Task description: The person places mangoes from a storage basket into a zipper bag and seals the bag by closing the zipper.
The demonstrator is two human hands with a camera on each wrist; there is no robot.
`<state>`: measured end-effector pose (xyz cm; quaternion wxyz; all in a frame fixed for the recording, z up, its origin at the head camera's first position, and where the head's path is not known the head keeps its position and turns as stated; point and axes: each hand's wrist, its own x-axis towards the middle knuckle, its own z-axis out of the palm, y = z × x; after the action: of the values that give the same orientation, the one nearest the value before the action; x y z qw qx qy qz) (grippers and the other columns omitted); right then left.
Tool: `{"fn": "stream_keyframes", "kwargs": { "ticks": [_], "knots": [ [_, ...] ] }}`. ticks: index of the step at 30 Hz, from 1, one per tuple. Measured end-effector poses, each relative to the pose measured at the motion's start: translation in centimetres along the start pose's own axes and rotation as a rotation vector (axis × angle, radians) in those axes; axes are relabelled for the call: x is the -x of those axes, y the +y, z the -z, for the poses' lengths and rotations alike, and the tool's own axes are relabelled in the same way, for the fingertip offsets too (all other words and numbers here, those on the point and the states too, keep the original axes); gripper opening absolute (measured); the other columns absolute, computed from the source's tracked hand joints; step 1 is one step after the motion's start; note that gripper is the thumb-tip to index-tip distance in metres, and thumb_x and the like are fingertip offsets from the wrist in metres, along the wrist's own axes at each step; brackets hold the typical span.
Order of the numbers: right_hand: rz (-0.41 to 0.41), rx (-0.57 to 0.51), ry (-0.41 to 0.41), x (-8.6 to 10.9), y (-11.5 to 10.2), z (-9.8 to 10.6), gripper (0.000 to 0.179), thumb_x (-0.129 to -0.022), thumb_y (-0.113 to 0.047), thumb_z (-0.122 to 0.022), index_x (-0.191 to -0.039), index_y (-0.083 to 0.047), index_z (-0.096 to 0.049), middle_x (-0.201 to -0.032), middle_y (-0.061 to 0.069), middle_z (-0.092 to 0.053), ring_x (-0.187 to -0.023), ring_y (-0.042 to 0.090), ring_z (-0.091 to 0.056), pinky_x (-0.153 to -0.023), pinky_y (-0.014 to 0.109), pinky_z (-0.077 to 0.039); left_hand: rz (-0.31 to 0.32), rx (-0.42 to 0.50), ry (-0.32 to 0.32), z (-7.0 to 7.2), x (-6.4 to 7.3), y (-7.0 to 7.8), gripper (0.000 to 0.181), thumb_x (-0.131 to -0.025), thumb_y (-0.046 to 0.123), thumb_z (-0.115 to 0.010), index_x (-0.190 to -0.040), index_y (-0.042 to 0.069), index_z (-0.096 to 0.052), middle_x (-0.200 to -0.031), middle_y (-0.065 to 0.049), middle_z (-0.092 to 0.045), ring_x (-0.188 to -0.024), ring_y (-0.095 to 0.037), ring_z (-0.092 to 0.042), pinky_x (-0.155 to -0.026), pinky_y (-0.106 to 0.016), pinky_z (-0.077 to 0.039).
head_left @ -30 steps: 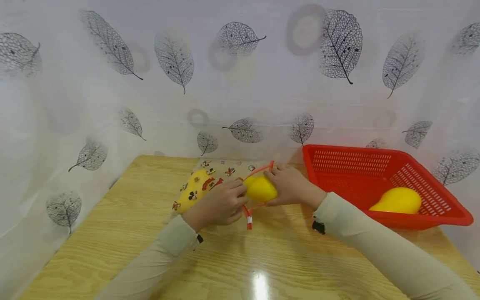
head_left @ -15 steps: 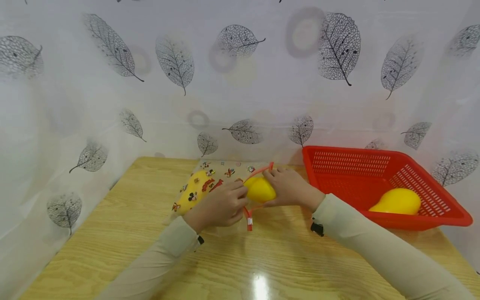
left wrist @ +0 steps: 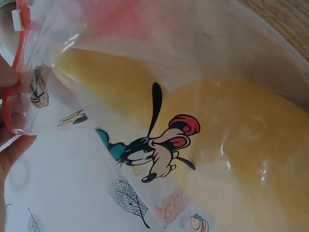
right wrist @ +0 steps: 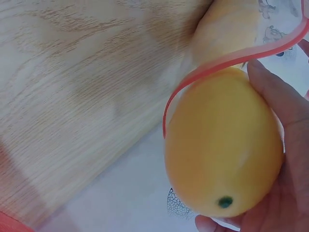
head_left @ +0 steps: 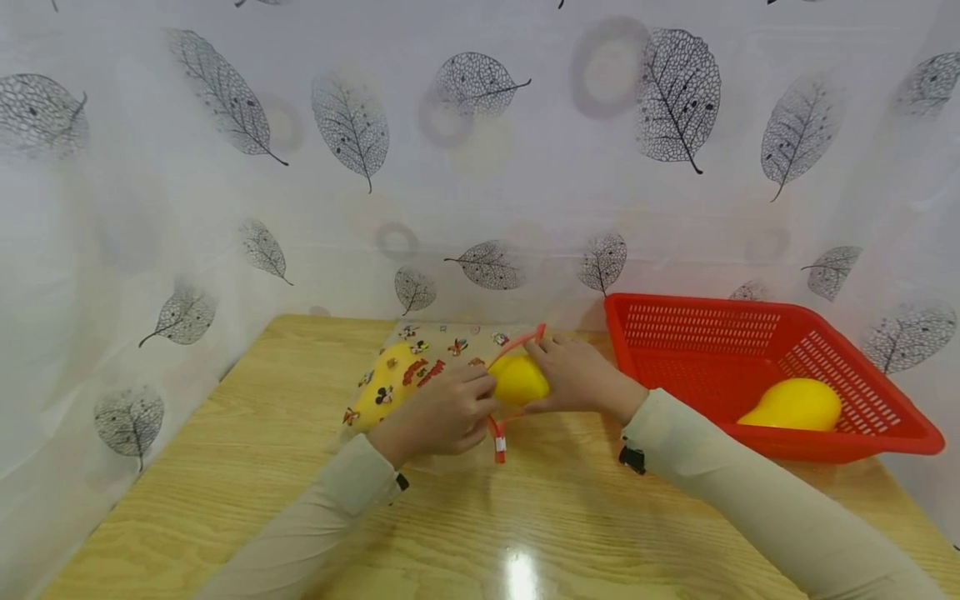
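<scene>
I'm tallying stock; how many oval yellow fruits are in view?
3 visible: one fruit in the perforated red plastic basket, one in the right hand at the mouth of the clear printed plastic bag, one inside it; more may be hidden there.

Setting: screened-off nook, wider room type indeterminate | Evidence: wood-grain tabletop (head_left: 202,467); leaf-printed sheet (head_left: 480,187) beyond its far, left and right edges
</scene>
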<state>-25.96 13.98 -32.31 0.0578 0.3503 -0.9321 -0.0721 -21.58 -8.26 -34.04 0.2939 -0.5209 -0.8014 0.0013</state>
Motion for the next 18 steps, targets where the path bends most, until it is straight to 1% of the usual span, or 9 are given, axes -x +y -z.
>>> {"fn": "stream_keyframes", "kwargs": {
  "ticks": [5, 13, 18],
  "knots": [
    [-0.005, 0.016, -0.006, -0.1, -0.08, 0.04, 0.103, -0.072, -0.067, -0.062, -0.141, 0.004, -0.034, -0.138, 0.021, -0.048, -0.12, 0.036, -0.053, -0.09, 0.045, -0.051, -0.003, 0.001, 0.005, -0.15, -0.01, 0.07, 0.009, -0.075, 0.022, -0.067, -0.073, 0.014, -0.064, -0.077, 0.002, -0.054, -0.072, -0.012, -0.046, -0.07, -0.022, -0.044],
    [0.005, 0.006, 0.001, -0.15, -0.12, -0.26, 0.105, -0.071, -0.066, -0.064, -0.142, 0.005, -0.032, -0.139, 0.021, -0.046, -0.119, 0.035, -0.054, -0.089, 0.045, -0.051, 0.004, 0.001, 0.003, -0.09, 0.08, 0.07, 0.01, -0.076, 0.022, -0.067, -0.072, 0.014, -0.063, -0.077, 0.002, -0.054, -0.073, -0.012, -0.046, -0.071, -0.022, -0.044],
    [0.005, -0.003, -0.011, -0.11, -0.03, -0.32, 0.105, -0.073, -0.067, -0.061, -0.143, 0.004, -0.03, -0.142, 0.021, -0.044, -0.122, 0.036, -0.052, -0.09, 0.046, -0.05, 0.015, 0.011, 0.013, -0.05, 0.11, 0.03, 0.009, -0.076, 0.021, -0.066, -0.071, 0.014, -0.062, -0.076, 0.002, -0.053, -0.072, -0.012, -0.044, -0.069, -0.021, -0.042]
  ]
}}
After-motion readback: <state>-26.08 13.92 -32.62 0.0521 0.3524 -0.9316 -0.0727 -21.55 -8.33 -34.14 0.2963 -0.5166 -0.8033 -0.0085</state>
